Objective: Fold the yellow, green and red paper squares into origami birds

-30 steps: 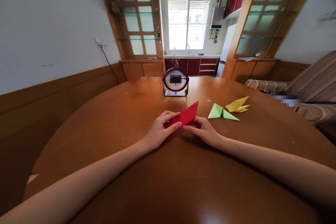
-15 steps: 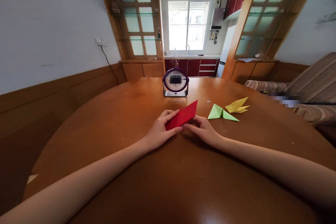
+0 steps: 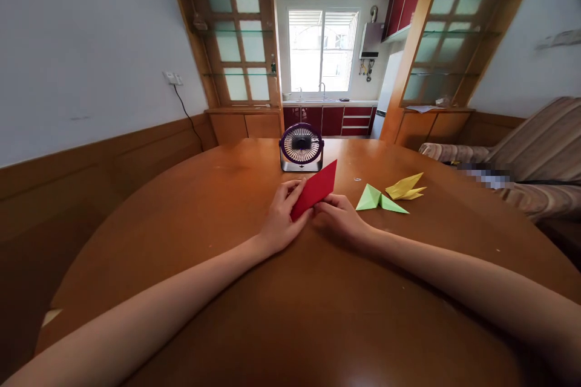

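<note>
A folded red paper [image 3: 316,188] stands tilted up off the round wooden table [image 3: 190,217], its far corner pointing toward the fan. My left hand [image 3: 281,221] grips its near left edge with thumb and fingers. My right hand [image 3: 338,217] pinches the paper's lower right edge, fingers curled on the table. Both hands meet at the paper's near corner.
A small purple desk fan [image 3: 301,146] stands just behind the paper. A green folded paper figure [image 3: 377,199] and a yellow one [image 3: 405,187] lie to the right of my right hand. A striped sofa [image 3: 535,163] sits off the table's right side.
The red paper has been raised from nearly flat to a steeper tilt, and both hands have drawn closer together at its near corner. The view has shifted slightly.
</note>
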Motion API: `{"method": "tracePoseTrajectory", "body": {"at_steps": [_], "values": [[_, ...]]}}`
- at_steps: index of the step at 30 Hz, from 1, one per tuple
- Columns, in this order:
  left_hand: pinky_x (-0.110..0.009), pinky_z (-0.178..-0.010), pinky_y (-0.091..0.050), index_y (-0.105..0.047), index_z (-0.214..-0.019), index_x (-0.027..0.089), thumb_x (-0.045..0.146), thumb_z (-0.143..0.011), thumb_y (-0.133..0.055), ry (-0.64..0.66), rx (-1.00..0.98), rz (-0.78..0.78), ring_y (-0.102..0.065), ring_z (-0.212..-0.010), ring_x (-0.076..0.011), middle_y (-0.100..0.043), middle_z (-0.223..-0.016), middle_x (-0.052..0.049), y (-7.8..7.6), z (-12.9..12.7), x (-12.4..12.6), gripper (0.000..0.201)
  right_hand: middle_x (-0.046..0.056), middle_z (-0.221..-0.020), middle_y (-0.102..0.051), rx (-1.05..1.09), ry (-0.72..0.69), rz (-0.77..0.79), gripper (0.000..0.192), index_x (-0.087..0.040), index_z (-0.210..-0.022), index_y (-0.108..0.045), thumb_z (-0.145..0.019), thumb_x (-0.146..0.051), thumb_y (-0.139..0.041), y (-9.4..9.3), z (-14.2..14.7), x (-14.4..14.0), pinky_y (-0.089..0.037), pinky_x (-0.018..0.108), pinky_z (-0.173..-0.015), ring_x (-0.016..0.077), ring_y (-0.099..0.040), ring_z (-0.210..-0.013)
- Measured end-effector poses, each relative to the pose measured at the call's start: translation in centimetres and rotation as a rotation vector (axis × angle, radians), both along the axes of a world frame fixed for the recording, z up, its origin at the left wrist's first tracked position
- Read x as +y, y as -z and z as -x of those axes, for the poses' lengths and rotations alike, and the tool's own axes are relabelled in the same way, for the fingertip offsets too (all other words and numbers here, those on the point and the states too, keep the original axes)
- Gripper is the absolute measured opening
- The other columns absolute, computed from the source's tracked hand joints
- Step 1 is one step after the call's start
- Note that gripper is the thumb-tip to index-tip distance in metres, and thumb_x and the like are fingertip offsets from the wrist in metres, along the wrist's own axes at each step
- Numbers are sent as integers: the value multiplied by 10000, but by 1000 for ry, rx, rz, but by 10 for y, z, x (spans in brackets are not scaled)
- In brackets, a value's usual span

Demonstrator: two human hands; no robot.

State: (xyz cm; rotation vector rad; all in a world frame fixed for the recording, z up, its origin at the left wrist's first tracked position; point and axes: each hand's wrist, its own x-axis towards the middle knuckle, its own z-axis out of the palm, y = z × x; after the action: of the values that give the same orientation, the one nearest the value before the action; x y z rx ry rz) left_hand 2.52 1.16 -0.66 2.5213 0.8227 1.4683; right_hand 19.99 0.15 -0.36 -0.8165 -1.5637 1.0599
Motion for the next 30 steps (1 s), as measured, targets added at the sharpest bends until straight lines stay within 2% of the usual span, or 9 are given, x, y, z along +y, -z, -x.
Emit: {"method": "tracePoseTrajectory", "body": {"at_steps": [5, 10, 13, 17, 21, 24, 28, 30], "values": [[-454, -1072, -372, -316, -1473, 269, 221, -902, -565, 28, -6, -35, -422, -1264, -245, -418, -1322, -111, 5, 0, 8, 625, 23, -767, -682, -183, 110, -153, 167, -151, -741, -671, -756, -233, -527, 1, -5, 10, -448, 286, -703, 159, -579, -716], [-460, -1081, -372, -333, -1465, 269, 198, -912, -537, 81, 35, -40, -418, -1287, -249, -414, -1358, -119, 5, 0, 8, 593, 13, -666, -652, -320, 241, -231, 149, -158, -679, -635, -741, -249, -534, 7, -13, 18, -439, 275, -628, 156, -558, -634], [-468, -1086, -369, -352, -1456, 269, 212, -921, -537, 96, 46, -36, -422, -1292, -250, -421, -1372, -121, 5, 0, 8, 570, 18, -714, -672, -317, 236, -248, 149, -162, -728, -648, -749, -262, -539, 14, -15, 21, -465, 288, -652, 166, -577, -668], [-461, -1090, -374, -357, -1454, 257, 219, -928, -528, 146, 93, -25, -427, -1301, -250, -427, -1391, -126, 4, 1, 6, 555, 19, -739, -684, -327, 230, -351, 142, -175, -758, -651, -762, -253, -533, 20, -18, 21, -494, 308, -667, 180, -592, -695], [-441, -1106, -362, -363, -1447, 246, 180, -924, -498, 162, 106, -22, -415, -1316, -239, -426, -1405, -121, 4, 3, 4, 544, 34, -757, -692, -418, 227, -474, 101, -192, -762, -642, -762, -232, -550, 21, -24, 20, -496, 333, -673, 195, -599, -695], [-436, -1105, -366, -348, -1452, 242, 158, -913, -482, 172, 116, -21, -410, -1322, -240, -425, -1412, -117, 4, 4, 3, 562, 68, -838, -702, -469, 217, -541, 94, -196, -798, -646, -758, -236, -571, 19, -30, 21, -496, 385, -738, 228, -610, -764], [-450, -1112, -361, -287, -1480, 236, 136, -888, -468, 179, 139, -25, -391, -1343, -254, -393, -1443, -124, 4, 6, 0, 627, 117, -949, -671, -653, 238, -801, 100, -207, -844, -637, -787, -268, -582, 17, -38, 24, -477, 459, -834, 281, -569, -913], [-455, -1108, -366, -282, -1481, 237, 138, -875, -479, 175, 157, -33, -392, -1343, -260, -391, -1445, -127, 4, 7, -1, 645, 116, -956, -651, -722, 230, -916, 102, -215, -861, -626, -793, -286, -599, 17, -40, 25, -473, 469, -846, 281, -548, -922]]}}
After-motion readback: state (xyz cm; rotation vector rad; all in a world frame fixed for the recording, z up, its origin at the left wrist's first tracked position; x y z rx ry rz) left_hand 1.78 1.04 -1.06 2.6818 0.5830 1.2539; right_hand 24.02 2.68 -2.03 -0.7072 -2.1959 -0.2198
